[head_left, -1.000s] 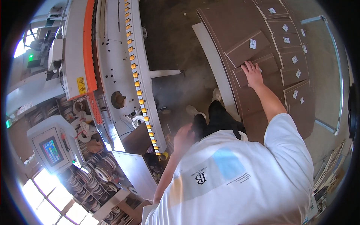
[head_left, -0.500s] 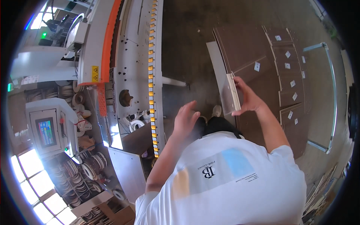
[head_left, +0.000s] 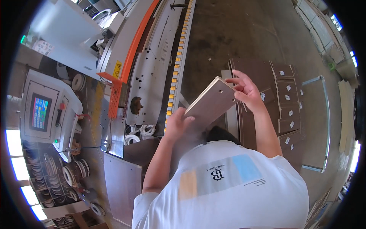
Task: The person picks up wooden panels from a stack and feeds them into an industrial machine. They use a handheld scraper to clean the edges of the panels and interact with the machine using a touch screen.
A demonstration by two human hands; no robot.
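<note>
A narrow brown board with pale edges and small round holes near its far right end is held tilted in front of my body. My left hand grips its near left end, thumb on the brown face. At the opposite end, my right hand holds the corner loosely between thumb and fingertips, with one finger raised off it. To the right, below the hands, lie stacked brown panels with white labels on several of them. Whether the held board is one piece or several together, I cannot tell.
On the left runs a long machine with an orange guard and a rail of yellow rollers. A control panel with a screen stands further left, near rolls of banding. A metal frame lies beyond the panels.
My left hand has gone from empty to gripping the board's left end. The board has turned from nearly edge-on to show its brown face and moved left. My head view has shifted.
</note>
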